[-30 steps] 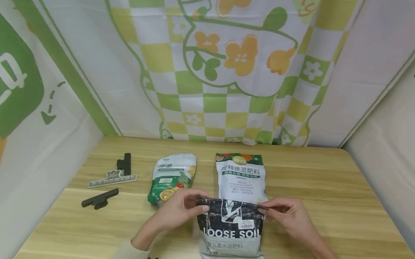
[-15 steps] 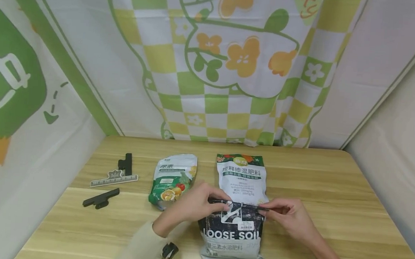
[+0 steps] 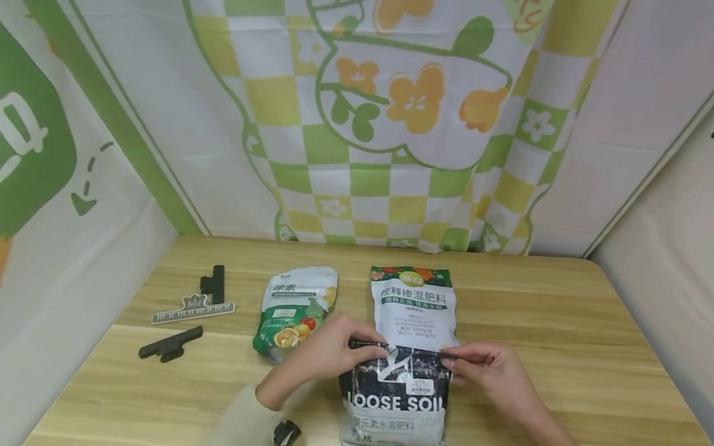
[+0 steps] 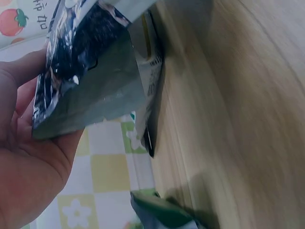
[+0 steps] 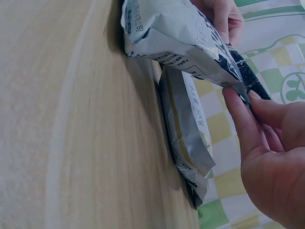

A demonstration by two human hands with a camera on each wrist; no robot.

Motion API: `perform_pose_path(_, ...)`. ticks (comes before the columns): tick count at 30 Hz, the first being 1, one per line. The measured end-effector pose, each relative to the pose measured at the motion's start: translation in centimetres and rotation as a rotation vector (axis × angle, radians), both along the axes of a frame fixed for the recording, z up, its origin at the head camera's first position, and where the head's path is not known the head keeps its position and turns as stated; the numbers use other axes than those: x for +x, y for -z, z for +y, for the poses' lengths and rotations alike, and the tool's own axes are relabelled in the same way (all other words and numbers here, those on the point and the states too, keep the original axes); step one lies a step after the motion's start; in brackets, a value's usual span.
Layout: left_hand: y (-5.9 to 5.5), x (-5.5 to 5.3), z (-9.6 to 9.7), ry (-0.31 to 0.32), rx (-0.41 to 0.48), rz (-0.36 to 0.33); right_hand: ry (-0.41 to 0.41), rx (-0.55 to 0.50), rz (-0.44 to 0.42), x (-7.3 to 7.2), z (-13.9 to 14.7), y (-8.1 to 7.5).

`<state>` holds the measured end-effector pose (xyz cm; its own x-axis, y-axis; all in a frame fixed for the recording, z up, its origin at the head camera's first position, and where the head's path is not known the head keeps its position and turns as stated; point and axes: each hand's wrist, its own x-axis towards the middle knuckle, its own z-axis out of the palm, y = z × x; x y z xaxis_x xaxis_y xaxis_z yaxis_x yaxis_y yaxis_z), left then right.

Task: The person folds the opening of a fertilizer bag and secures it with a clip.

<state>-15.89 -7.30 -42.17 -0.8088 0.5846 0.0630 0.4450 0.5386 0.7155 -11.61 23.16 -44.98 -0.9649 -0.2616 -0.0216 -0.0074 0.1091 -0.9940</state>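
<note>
A black and grey bag printed LOOSE SOIL [image 3: 392, 413] stands at the front middle of the table. Its top edge is pinched by both hands. My left hand [image 3: 333, 348] grips that edge left of its middle, thumb in front and fingers behind. At the upper right corner my right hand [image 3: 497, 375] pinches the edge between thumb and fingers. The right wrist view shows the corner caught in the right fingertips [image 5: 233, 98]. In the left wrist view, the bag's dark upper part [image 4: 76, 52] bends over the plain grey back [image 4: 102, 93].
Behind stands a white fertilizer bag [image 3: 415, 313]. A green and white bag [image 3: 288, 314] is to its left. At the table's left lie two black clips [image 3: 213, 284] and a silver piano-keyboard clip [image 3: 193, 312]. A small black object [image 3: 286, 435] is by the left sleeve.
My left hand has slid right along the bag's top edge, from its left corner towards the middle. The right hand keeps its pinch at the right corner. The small black object shifted with the left arm.
</note>
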Motion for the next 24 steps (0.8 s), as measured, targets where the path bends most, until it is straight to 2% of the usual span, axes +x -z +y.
perform_pose_path(4,0.2,0.4,-1.2,-0.032,0.018,0.010,-0.006,0.000,0.017,0.1,-0.1,0.0)
perform_pose_path(11,0.3,1.5,-3.1,-0.149,0.046,0.025,0.015,0.039,0.025,0.2,-0.2,0.0)
perform_pose_path(13,0.4,1.9,-3.3,-0.160,0.057,0.075,0.010,0.042,0.045,0.2,-0.2,0.0)
perform_pose_path(17,0.7,2.4,-3.4,-0.132,0.078,0.221,0.006,0.043,0.096,0.1,-0.1,0.0)
perform_pose_path(19,0.9,2.5,-3.4,-0.124,0.080,0.248,-0.001,0.047,0.120,0.1,-0.1,0.0)
perform_pose_path(21,1.0,2.6,-3.5,-0.125,0.076,0.223,-0.008,0.047,0.127,0.1,-0.1,0.0)
perform_pose_path(24,1.2,2.8,-3.8,-0.137,0.073,0.143,-0.018,0.053,0.128,0.1,-0.2,0.1)
